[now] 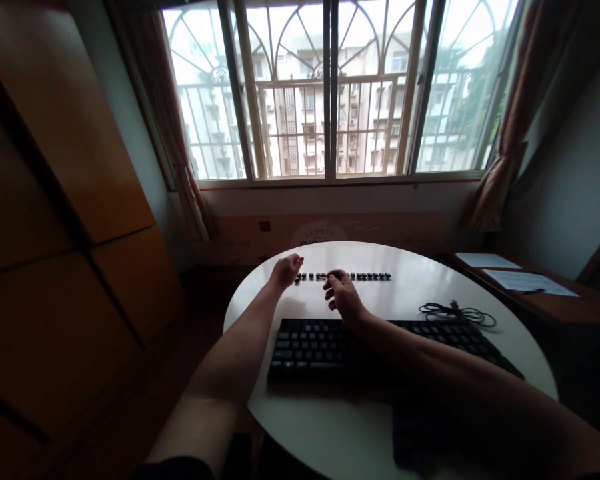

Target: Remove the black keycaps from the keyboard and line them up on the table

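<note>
Black keyboard [305,347], part arm-hidden | cable [455,309] behind | left hand [286,271], right hand [344,297] curled; contents unclear

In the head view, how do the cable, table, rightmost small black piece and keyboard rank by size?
Largest to smallest, as they look:
1. Table
2. Keyboard, partly hidden
3. Cable, loosely coiled
4. Rightmost black piece, tiny here

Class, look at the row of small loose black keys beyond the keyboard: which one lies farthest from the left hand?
The key at the row's right end; every other visible loose key lies nearer the left hand.
</note>
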